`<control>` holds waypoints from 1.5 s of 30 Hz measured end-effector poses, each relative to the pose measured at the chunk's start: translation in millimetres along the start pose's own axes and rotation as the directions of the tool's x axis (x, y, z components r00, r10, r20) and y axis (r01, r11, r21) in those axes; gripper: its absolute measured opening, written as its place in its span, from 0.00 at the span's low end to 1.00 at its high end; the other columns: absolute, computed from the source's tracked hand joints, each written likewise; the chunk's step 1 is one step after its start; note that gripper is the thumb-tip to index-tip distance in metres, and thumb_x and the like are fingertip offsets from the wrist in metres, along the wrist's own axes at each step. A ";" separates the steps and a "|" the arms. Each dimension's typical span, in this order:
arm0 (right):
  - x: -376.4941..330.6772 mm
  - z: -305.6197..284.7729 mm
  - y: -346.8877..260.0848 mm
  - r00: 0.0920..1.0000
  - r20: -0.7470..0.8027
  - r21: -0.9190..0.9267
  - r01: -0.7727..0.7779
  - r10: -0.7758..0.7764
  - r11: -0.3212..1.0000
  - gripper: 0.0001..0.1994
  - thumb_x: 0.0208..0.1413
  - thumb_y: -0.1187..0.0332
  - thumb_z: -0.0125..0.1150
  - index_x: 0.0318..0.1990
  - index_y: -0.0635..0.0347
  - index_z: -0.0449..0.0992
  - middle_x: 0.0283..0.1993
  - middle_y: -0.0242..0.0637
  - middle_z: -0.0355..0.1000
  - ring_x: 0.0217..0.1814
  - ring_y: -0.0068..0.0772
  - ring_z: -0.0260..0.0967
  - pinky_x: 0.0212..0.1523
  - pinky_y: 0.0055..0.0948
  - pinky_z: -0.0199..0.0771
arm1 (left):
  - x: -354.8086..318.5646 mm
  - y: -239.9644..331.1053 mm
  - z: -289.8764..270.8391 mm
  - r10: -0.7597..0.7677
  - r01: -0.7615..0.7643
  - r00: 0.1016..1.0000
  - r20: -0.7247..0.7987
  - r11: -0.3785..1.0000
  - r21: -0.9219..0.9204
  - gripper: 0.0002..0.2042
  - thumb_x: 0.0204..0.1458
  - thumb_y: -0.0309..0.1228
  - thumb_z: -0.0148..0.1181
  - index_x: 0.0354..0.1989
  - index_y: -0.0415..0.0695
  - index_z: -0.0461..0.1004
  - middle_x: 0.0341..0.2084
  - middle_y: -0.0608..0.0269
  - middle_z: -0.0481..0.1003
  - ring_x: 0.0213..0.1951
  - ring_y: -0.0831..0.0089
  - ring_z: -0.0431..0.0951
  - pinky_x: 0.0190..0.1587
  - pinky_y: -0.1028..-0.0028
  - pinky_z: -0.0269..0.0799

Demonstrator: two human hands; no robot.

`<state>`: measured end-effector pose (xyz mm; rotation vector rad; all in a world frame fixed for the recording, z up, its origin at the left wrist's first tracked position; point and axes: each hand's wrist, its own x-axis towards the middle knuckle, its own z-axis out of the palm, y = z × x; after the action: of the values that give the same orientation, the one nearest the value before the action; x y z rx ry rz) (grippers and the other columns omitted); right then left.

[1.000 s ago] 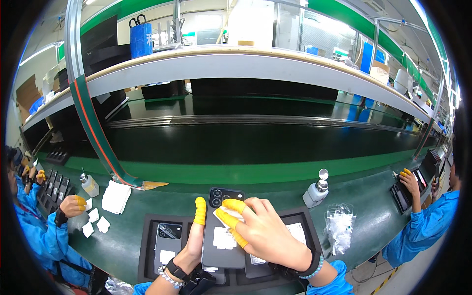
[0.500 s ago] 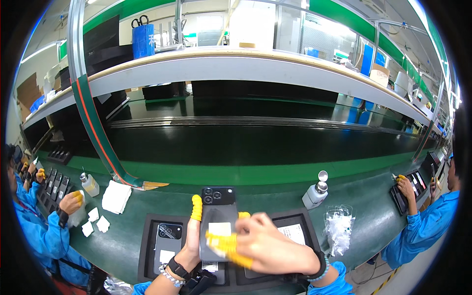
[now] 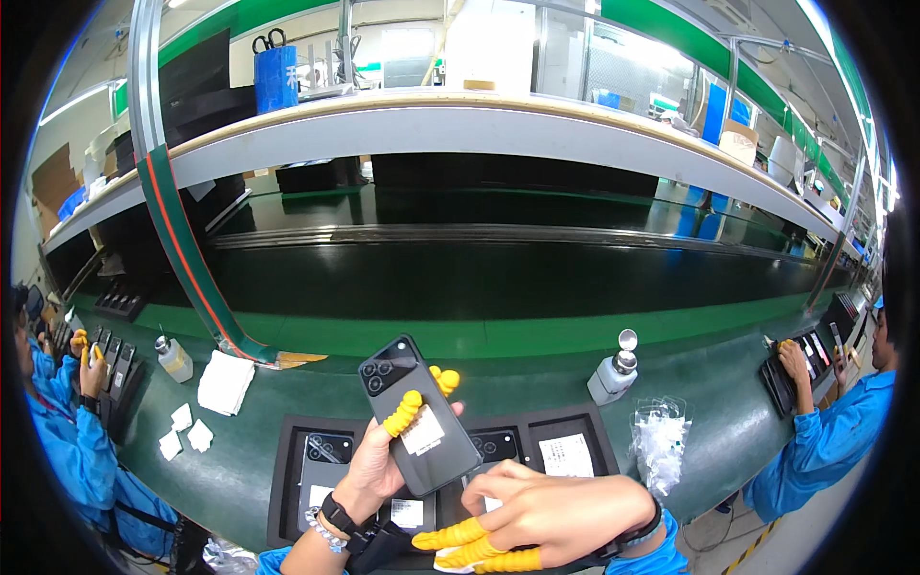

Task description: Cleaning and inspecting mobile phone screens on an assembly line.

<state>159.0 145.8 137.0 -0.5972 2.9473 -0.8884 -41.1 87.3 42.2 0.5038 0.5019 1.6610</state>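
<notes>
A dark grey smartphone (image 3: 441,468) lies tilted in my left hand (image 3: 379,470), its back with three lenses and a white label facing up. Yellow finger cots cover the fingertips; the thumb rests across the phone's back and other fingers show at its far edge. Lower and to the right, my right hand (image 3: 551,513) is off the phone. Its cot-covered fingers are pressed together on a small white wipe (image 3: 453,565), mostly hidden. Beneath both hands sits a black compartment tray (image 3: 285,479) holding a phone (image 3: 329,448) at left and another phone (image 3: 494,444), partly covered, at centre.
A white label sheet (image 3: 565,457) occupies the tray's right compartment. Pump bottles (image 3: 613,381), a pile of clear plastic film (image 3: 661,446) and folded white cloths (image 3: 227,383) stand around it. Co-workers in blue work at both sides; a shelf (image 3: 460,113) crosses ahead.
The phone has turned from upright to tilted, its top leaning left, and my left thumb now lies over its back. My right hand has moved off the phone, down toward me.
</notes>
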 end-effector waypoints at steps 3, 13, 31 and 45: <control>-16.8 -14.4 -16.3 0.975 -0.207 0.097 -0.057 0.076 0.994 0.11 0.51 0.70 0.60 0.42 0.65 0.77 0.50 0.40 0.70 0.51 0.42 0.60 0.51 0.40 0.57 | 1.4 -4.0 -10.8 -0.036 0.037 0.998 0.043 0.999 -0.030 0.23 0.52 0.40 0.60 0.54 0.41 0.66 0.47 0.56 0.73 0.45 0.64 0.77 0.46 0.63 0.77; -36.5 -22.5 -18.2 0.843 -0.538 0.065 0.038 0.003 0.997 0.16 0.44 0.77 0.66 0.44 0.66 0.78 0.49 0.50 0.73 0.38 0.44 0.70 0.41 0.35 0.71 | -15.8 3.1 -9.1 -0.163 0.044 0.961 0.224 0.888 0.457 0.21 0.35 0.25 0.73 0.41 0.38 0.75 0.36 0.57 0.78 0.38 0.70 0.78 0.45 0.71 0.74; -38.5 -28.0 -13.2 0.781 -0.619 0.017 -0.086 0.078 0.996 0.17 0.46 0.76 0.66 0.47 0.59 0.77 0.51 0.40 0.73 0.36 0.36 0.68 0.39 0.28 0.69 | 6.8 -6.8 10.9 0.030 -0.026 0.999 -0.040 0.993 0.112 0.24 0.59 0.42 0.49 0.58 0.39 0.61 0.55 0.50 0.66 0.57 0.59 0.67 0.58 0.56 0.66; -28.3 -24.9 -9.2 0.787 -0.609 0.020 -0.111 0.100 0.994 0.16 0.48 0.75 0.65 0.47 0.56 0.77 0.51 0.37 0.73 0.38 0.36 0.67 0.41 0.29 0.69 | 2.2 -13.2 -10.0 -0.132 0.150 0.982 -0.135 0.979 0.138 0.29 0.54 0.63 0.41 0.47 0.50 0.65 0.35 0.66 0.67 0.31 0.77 0.66 0.29 0.70 0.67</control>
<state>185.7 162.2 159.9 -0.1414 3.5028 -1.2467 -36.7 90.9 26.4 0.4620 0.7413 1.5317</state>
